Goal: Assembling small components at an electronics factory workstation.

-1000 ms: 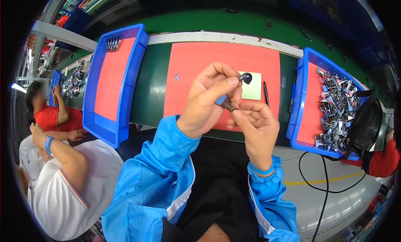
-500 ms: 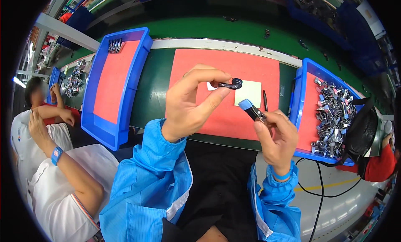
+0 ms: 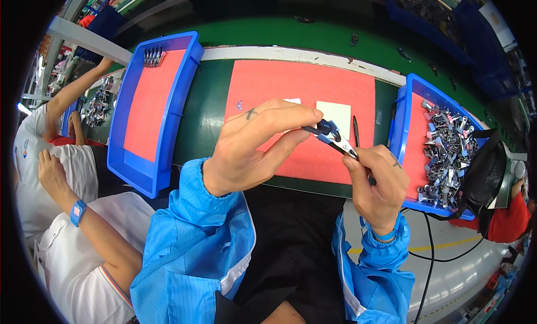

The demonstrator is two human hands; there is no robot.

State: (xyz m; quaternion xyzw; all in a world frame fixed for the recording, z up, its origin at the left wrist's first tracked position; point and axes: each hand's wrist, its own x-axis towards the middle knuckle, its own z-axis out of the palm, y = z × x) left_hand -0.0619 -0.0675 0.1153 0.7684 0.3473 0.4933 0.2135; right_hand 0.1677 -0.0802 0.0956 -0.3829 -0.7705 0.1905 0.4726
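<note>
Over the red mat, my two hands meet at a small spring clip (image 3: 342, 144) with a silver body and dark, blue-tinged parts. My left hand (image 3: 251, 142) pinches its dark end between thumb and forefinger; a black looped piece (image 3: 323, 126) shows at those fingertips, and I cannot tell whether it is joined to the clip. My right hand (image 3: 379, 181) pinches the clip's other end, its fingertips partly covering it. Behind my hands lie a pale yellow paper square (image 3: 334, 112) and a black pen (image 3: 356, 131).
At the left stands a blue tray (image 3: 115, 148) with a row of several clips (image 3: 152, 57) in its far corner. The blue tray (image 3: 412, 82) at the right holds a heap of clips (image 3: 447, 150). A tiny clear bit (image 3: 239, 104) lies on the red mat (image 3: 302, 78). A co-worker (image 3: 84, 234) sits at left.
My hands have come together: the clip in my right hand, earlier held apart with its blue tip free, now meets my left fingertips. The co-worker at left has stretched an arm up and forward.
</note>
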